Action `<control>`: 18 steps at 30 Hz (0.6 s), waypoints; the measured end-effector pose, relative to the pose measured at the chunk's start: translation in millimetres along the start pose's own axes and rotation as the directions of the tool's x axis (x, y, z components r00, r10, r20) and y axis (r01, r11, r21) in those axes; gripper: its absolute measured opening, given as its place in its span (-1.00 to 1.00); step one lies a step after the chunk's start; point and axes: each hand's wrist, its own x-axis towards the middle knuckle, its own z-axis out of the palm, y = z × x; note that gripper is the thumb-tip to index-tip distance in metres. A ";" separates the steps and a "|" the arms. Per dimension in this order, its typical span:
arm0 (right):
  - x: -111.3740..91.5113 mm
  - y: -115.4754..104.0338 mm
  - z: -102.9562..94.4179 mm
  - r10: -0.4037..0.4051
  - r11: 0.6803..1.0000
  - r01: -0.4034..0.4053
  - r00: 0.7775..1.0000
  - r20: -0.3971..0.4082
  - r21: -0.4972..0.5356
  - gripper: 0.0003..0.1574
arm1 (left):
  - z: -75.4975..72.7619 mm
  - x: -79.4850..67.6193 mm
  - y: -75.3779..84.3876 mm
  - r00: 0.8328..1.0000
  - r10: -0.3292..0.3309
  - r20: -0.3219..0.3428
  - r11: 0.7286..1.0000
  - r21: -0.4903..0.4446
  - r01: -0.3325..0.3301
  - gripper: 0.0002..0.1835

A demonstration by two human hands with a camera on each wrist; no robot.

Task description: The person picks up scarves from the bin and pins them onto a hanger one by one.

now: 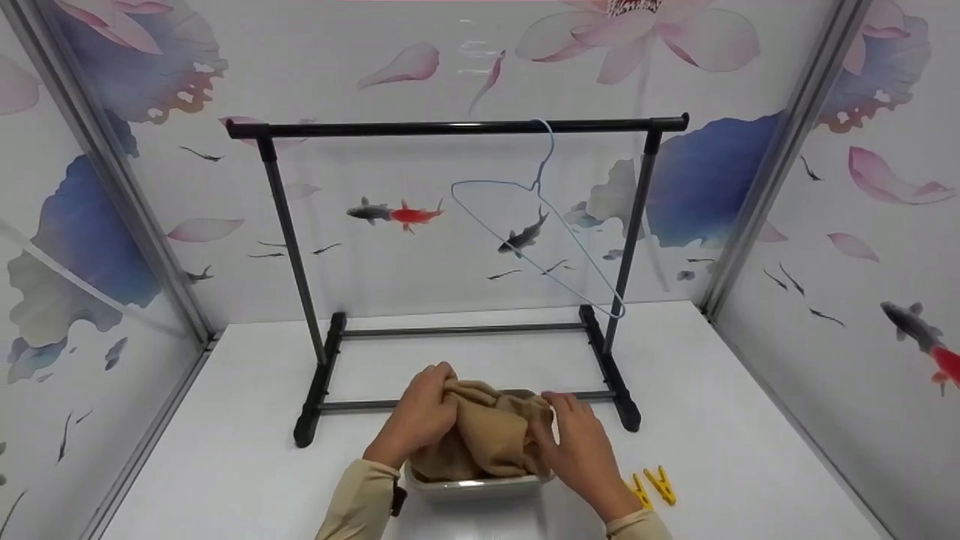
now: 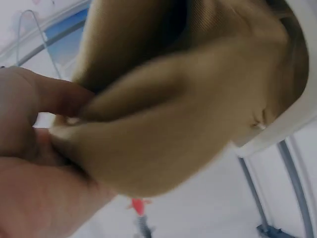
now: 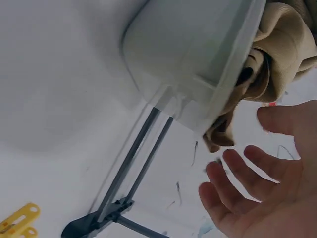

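A tan cloth garment [image 1: 491, 431] lies bunched in a whitish plastic tub [image 1: 480, 489], part of it rising above the rim. My left hand [image 1: 421, 412] pinches a fold of the garment [image 2: 163, 119] between thumb and fingers, lifting that edge, as the left wrist view shows close up. On the other side, my right hand [image 1: 581, 442] is beside the cloth with its fingers spread and loosely bent. In the right wrist view its fingers [image 3: 237, 171] stand just off the garment near the tub's rim, gripping nothing.
A black and grey garment rack [image 1: 450, 129] stands behind the tub, with a light blue wire hanger [image 1: 540, 184] hooked on its bar towards the right. Two yellow clothespins [image 1: 660, 486] lie on the white table [image 1: 712, 420] right of my right hand. Printed walls enclose the table.
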 end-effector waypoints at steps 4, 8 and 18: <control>10.4 -21.1 -7.5 -0.151 0.985 0.153 0.988 -0.026 0.079 -0.23 | -6.9 0.7 14.6 0.996 0.088 -0.023 0.994 -0.069 -0.089 -0.90; 18.8 -38.3 -8.4 -0.258 0.960 0.257 0.966 -0.008 0.111 -0.15 | -12.6 0.7 26.8 0.967 0.236 -0.097 0.967 -0.076 -0.244 -0.79; 22.9 -20.4 -5.0 -0.222 0.975 0.221 0.972 -0.079 -0.018 -0.87 | -34.4 -4.9 21.5 0.907 0.326 -0.265 0.943 0.152 -0.295 -0.86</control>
